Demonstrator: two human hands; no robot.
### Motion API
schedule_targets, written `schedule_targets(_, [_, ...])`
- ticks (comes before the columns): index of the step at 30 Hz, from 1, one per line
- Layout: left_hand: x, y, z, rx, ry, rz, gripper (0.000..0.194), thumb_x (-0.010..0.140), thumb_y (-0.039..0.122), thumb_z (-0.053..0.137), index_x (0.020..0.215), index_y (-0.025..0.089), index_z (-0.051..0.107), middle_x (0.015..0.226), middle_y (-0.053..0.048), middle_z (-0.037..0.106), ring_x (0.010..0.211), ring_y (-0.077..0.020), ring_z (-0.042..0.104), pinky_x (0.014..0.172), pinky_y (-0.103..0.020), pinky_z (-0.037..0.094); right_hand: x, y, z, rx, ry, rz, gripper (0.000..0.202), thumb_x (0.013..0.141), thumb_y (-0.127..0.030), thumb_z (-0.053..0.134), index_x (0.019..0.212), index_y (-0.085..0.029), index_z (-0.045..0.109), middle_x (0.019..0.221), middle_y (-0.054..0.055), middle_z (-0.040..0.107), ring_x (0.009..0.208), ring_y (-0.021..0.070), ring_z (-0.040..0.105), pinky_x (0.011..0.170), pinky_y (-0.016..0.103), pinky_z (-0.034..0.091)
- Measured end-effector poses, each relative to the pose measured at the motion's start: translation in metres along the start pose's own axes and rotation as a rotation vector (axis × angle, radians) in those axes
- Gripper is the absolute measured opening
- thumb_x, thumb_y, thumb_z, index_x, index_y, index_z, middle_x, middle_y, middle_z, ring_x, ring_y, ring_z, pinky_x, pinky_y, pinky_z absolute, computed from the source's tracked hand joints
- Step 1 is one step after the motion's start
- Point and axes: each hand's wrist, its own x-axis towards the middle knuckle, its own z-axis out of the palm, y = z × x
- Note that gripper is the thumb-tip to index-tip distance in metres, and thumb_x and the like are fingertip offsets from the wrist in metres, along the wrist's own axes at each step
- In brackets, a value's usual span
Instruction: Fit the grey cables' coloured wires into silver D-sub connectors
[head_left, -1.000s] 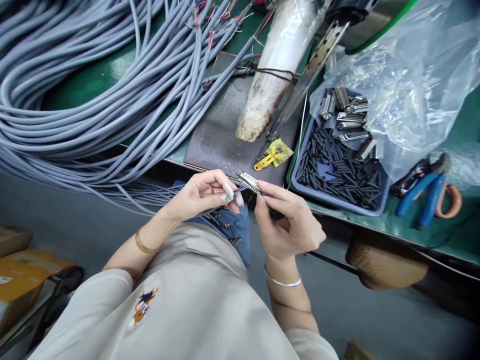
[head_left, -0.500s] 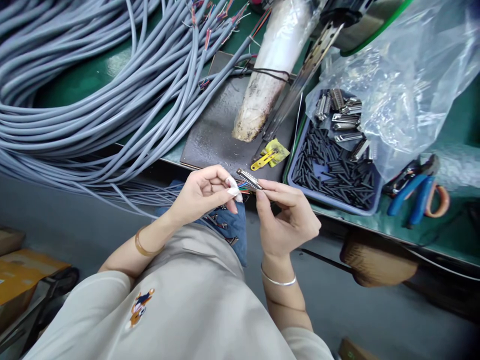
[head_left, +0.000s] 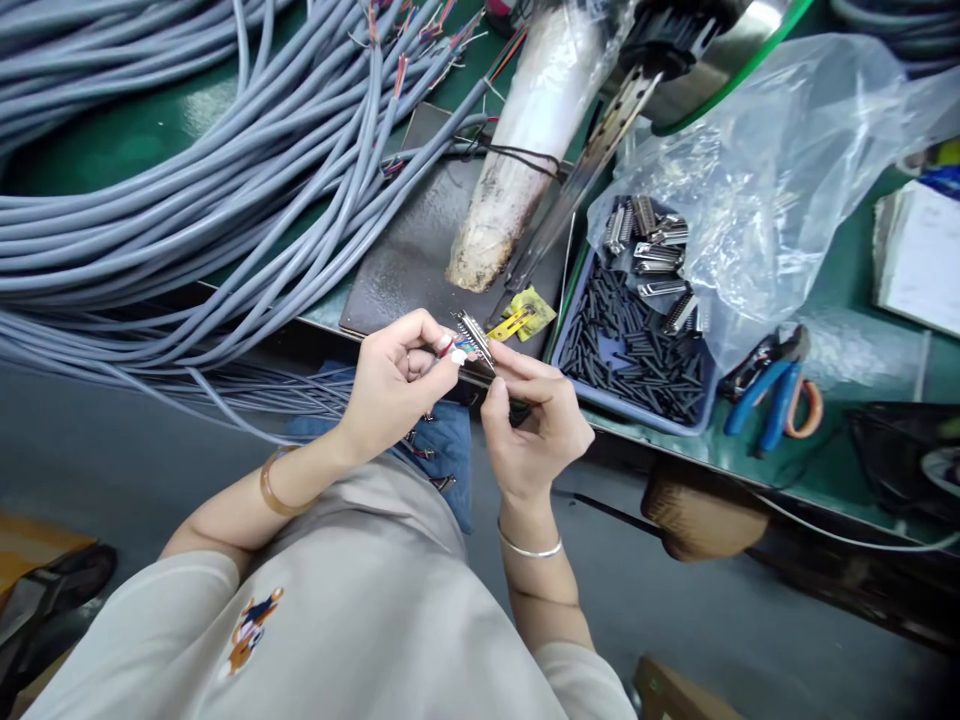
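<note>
Between finger and thumb, my right hand pinches the lower right end of a metal multi-pin connector. My left hand, with white wraps on its fingertips, is closed on thin coloured wires that reach the connector's pin side. How many of the wires are joined to pins I cannot tell. Just behind the connector, a yellow clip-like piece lies with a crumpled yellow scrap on a dark plate. Over the plate stand a plastic-wrapped, scorched cylinder and a slim metal guide.
Grey cables with stripped ends cover the left bench. At right, a blue tray holds short black tubes and bagged connectors. Blue-handled pliers lie beyond it. More connectors rest on blue cloth over my lap.
The connector has turned in my right hand and now slants more steeply. My left fingers have closed in nearer to it on the wires. The view has shifted rightward.
</note>
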Motion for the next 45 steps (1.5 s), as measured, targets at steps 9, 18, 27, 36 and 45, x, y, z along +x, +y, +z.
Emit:
schedule_targets(9, [0.009, 0.006, 0.006, 0.06, 0.049, 0.078, 0.022, 0.073, 0.015, 0.072, 0.071, 0.017, 0.05, 0.076, 0.003, 0.061, 0.044, 0.0013, 0.038, 0.037, -0.013, 0.029, 0.015, 0.003, 0.001, 0.008, 0.014, -0.039, 0.017, 0.089, -0.009, 0.065, 0.091, -0.024, 0.057, 0.112, 0.004, 0.078, 0.098, 0.0175, 0.077, 0.082, 0.033, 0.067])
schedule_targets(18, [0.011, 0.009, 0.008, 0.098, 0.101, 0.136, 0.02, 0.077, 0.017, 0.074, 0.072, 0.017, 0.054, 0.074, 0.002, 0.06, 0.052, -0.0018, 0.041, 0.044, -0.015, 0.031, 0.023, 0.005, 0.004, -0.008, 0.01, -0.065, 0.015, 0.09, -0.011, 0.066, 0.091, -0.024, 0.058, 0.113, 0.006, 0.078, 0.097, 0.0191, 0.077, 0.076, 0.034, 0.068])
schedule_targets(27, [0.011, 0.008, 0.003, 0.055, 0.036, 0.095, 0.022, 0.077, 0.012, 0.073, 0.073, 0.017, 0.052, 0.08, 0.001, 0.062, 0.049, -0.0008, 0.042, 0.041, -0.015, 0.031, 0.027, 0.0, 0.0, -0.161, 0.028, -0.179, 0.018, 0.086, -0.011, 0.07, 0.086, -0.023, 0.057, 0.105, 0.003, 0.08, 0.088, 0.0157, 0.076, 0.075, 0.03, 0.064])
schedule_targets(36, [0.01, 0.01, 0.004, 0.012, -0.005, 0.067, 0.02, 0.079, 0.018, 0.072, 0.074, 0.017, 0.052, 0.078, 0.003, 0.061, 0.048, -0.0001, 0.04, 0.041, -0.013, 0.035, 0.025, 0.0, -0.001, -0.042, 0.042, -0.089, 0.018, 0.085, -0.008, 0.073, 0.087, -0.022, 0.06, 0.102, 0.004, 0.079, 0.089, 0.016, 0.076, 0.076, 0.03, 0.063])
schedule_targets(45, [0.013, 0.01, 0.004, 0.06, 0.032, 0.073, 0.02, 0.076, 0.017, 0.073, 0.072, 0.017, 0.054, 0.079, 0.001, 0.063, 0.056, -0.0026, 0.046, 0.047, -0.014, 0.037, 0.029, 0.001, 0.001, -0.089, 0.048, -0.105, 0.016, 0.086, -0.012, 0.075, 0.088, -0.023, 0.064, 0.1, 0.001, 0.079, 0.087, 0.0164, 0.077, 0.078, 0.033, 0.064])
